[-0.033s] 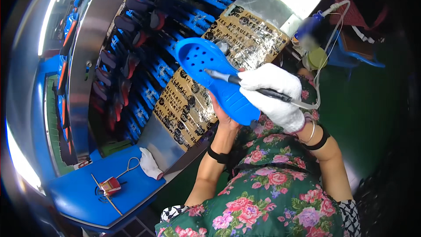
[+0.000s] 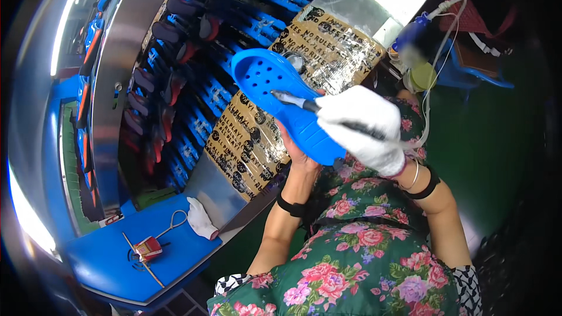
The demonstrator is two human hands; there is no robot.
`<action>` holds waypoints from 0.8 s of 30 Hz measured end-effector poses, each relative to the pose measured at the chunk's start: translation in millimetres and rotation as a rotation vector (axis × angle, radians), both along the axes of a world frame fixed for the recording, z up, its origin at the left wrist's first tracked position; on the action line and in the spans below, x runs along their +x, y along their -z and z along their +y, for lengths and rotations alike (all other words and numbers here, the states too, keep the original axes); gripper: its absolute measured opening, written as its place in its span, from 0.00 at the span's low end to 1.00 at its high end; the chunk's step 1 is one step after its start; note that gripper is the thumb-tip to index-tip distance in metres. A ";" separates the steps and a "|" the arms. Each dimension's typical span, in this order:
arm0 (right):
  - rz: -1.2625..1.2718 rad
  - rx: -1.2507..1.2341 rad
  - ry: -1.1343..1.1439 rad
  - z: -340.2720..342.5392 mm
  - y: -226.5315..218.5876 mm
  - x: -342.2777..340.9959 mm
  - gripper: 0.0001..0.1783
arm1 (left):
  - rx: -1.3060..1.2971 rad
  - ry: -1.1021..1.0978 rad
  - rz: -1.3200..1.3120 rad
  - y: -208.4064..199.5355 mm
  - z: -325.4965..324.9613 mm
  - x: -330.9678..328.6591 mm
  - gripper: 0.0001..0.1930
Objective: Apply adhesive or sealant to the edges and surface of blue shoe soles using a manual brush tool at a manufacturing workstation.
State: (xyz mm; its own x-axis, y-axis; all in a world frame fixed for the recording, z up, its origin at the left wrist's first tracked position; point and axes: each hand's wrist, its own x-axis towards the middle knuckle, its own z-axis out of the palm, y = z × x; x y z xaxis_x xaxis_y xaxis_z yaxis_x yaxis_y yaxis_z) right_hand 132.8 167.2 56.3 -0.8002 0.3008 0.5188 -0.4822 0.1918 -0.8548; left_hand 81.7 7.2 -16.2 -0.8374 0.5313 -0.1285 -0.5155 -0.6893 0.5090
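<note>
blue shoe (image 2: 297,122) just above centre, toe toward 11 o'clock. bare left hand (image 2: 297,151), at shoe's 6 o'clock, curled around its edges, gripping. gloved right hand (image 2: 360,120), at 3 o'clock, pinching tool (image 2: 288,99); tip at toe holes (image 2: 259,72), contact unclear. since previous view, shoe and tool shifted together slightly toward 10 o'clock; tip over same patch, suggesting steady work on one spot.
</note>
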 end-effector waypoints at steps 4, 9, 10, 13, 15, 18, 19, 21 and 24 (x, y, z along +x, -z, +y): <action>0.217 0.307 -0.017 -2.6 8.6 5.8 0.08 | 0.037 0.121 0.010 7.4 5.7 -14.2 0.56; 0.074 0.060 -0.080 7.5 15.5 4.6 0.11 | 0.281 -0.007 -0.094 -0.2 10.5 -25.2 0.48; 0.170 0.213 -0.051 10.4 14.8 4.7 0.12 | 0.265 0.007 -0.096 -1.2 9.2 -27.7 0.48; 0.220 0.272 -0.106 -1.0 21.6 15.1 0.12 | 0.410 0.178 0.003 -0.2 16.5 -28.7 0.52; 0.146 0.193 -0.171 6.6 23.3 14.4 0.12 | 0.446 0.165 -0.052 -8.0 17.1 -27.3 0.52; 0.081 0.122 -0.133 18.3 20.7 7.6 0.12 | 0.391 0.113 -0.177 -17.7 13.0 -28.6 0.52; 0.177 0.248 -0.137 16.8 20.0 8.1 0.13 | 0.404 0.192 -0.113 -9.5 8.0 -33.9 0.52; 0.226 0.363 -0.165 5.7 20.4 14.4 0.15 | 0.424 0.266 -0.056 -1.2 2.8 -42.9 0.53; 0.008 0.089 -0.381 14.2 16.9 17.0 0.13 | 0.446 0.370 -0.077 -6.7 -2.6 -47.0 0.53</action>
